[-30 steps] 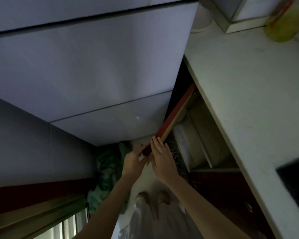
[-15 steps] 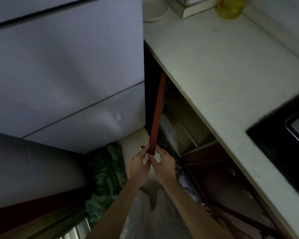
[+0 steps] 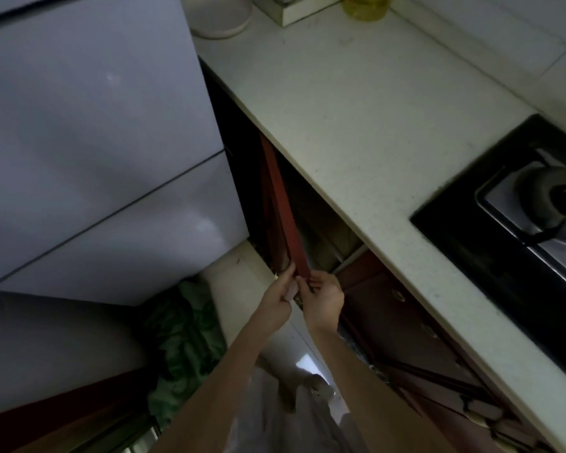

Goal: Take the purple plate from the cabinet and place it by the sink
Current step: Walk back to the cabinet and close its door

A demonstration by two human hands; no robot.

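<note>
A dark red cabinet door (image 3: 280,204) under the white countertop (image 3: 366,109) stands edge-on to me, swung out from the cabinet. My left hand (image 3: 276,297) and my right hand (image 3: 322,297) both pinch its lower corner, one on each side. Behind the door the cabinet opening (image 3: 324,230) is dim, with pale shapes inside that I cannot make out. No purple plate shows. No sink is in view.
A white fridge (image 3: 95,142) fills the left. A gas hob (image 3: 517,204) is set in the countertop at right. A white bowl (image 3: 221,14) and a yellow bottle (image 3: 366,6) stand at the counter's far end. A green bag (image 3: 183,348) lies on the floor.
The door has swung further out from the cabinet, from slanted to edge-on. Both hands stayed on its lower corner. My view has shifted right, bringing the hob into sight.
</note>
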